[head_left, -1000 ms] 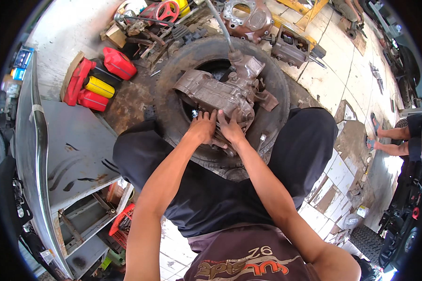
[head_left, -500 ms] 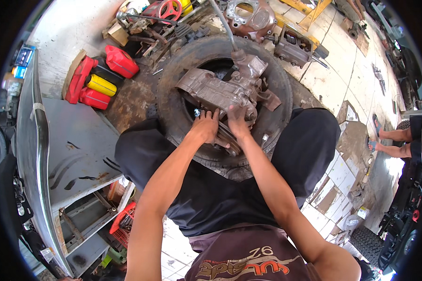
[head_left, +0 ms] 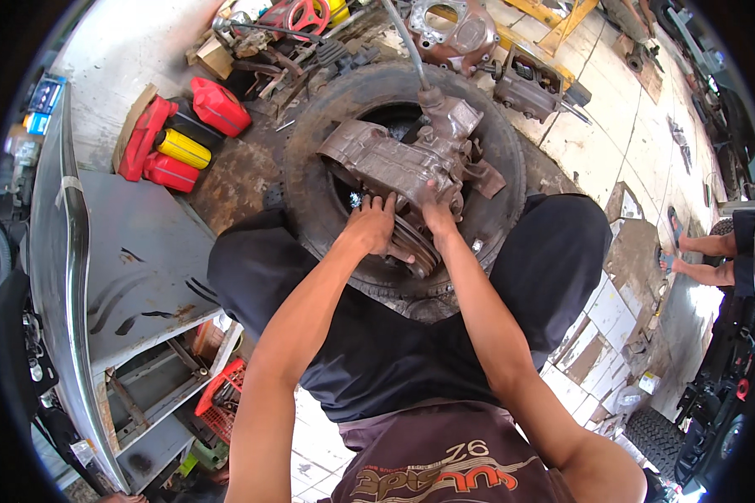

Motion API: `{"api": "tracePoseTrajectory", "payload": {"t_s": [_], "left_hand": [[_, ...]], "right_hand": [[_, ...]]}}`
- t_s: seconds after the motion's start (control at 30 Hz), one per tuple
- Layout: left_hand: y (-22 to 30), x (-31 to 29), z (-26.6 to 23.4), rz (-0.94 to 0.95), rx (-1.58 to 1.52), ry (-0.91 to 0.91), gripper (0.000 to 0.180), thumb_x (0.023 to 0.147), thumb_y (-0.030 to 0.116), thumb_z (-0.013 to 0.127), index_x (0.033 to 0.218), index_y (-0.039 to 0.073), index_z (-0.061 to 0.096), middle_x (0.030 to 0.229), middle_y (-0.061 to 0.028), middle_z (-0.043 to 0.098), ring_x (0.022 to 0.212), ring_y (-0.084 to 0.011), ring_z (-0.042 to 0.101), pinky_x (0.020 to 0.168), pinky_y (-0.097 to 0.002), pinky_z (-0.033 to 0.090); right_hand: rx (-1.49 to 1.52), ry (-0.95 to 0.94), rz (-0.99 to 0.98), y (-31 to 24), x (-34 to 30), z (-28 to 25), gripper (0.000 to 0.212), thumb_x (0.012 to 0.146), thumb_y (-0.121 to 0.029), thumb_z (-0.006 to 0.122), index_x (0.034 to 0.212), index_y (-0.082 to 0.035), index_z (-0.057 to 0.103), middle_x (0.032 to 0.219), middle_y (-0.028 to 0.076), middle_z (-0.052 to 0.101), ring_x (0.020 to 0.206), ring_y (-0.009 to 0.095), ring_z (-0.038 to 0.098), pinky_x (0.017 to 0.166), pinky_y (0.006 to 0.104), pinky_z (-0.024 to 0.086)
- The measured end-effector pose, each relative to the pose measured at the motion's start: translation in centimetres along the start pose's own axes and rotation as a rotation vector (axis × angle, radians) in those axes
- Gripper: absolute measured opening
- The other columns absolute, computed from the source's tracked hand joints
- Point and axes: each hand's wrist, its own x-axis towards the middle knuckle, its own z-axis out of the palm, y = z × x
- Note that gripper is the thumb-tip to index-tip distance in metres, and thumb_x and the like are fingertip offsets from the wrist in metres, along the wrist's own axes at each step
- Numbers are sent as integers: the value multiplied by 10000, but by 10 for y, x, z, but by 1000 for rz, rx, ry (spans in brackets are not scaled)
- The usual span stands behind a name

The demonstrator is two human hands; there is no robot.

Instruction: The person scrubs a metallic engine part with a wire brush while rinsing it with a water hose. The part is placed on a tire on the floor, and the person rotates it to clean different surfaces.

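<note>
Atop one tyre (head_left: 304,159), one metal housing (head_left: 386,163) is lying; left hand (head_left: 372,226), thumb apart, and right hand (head_left: 439,213), grip unclear, are touching it.

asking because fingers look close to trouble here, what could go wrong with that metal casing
The casing lies over the open middle of the tyre, so it might tip or shift.

If it did, the left hand and right hand, bare at its near side, could get pinched.
</note>
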Motion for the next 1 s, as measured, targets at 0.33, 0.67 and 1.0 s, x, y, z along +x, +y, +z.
{"api": "tracePoseTrajectory", "payload": {"t_s": [0.33, 0.67, 1.0], "left_hand": [[-5, -4, 6, -6, -2, 6, 1474, 480, 694, 869, 1526, -67, 163, 1486, -317, 349, 1401, -487, 318, 1115, -564, 342], [-1, -5, -4, -11, 20, -18, 1488, 486, 722, 851, 1527, -76, 148, 1466, -346, 366, 1388, -504, 339, 1119, -553, 342], [1, -2, -2, -27, 69, -25, 1510, 478, 753, 835, 1531, -71, 133, 1447, -339, 396, 1387, -486, 353, 1116, -538, 341]], "right_hand": [[-303, 75, -60, 7, -10, 1, 1049, 850, -837, 363, 1588, -245, -89, 1527, 460, -6, 1426, 624, -46, 1182, 600, 85], [-466, 76, -222, 3, -55, -15, 789, 917, -155, 586, 1584, -170, 163, 1192, 333, 618, 1126, 461, 604, 989, 459, 475], [-446, 187, -423, -15, -96, -19, 375, 918, -69, 607, 1293, -56, 610, 1042, 293, 661, 1024, 448, 632, 855, 477, 520]]}}
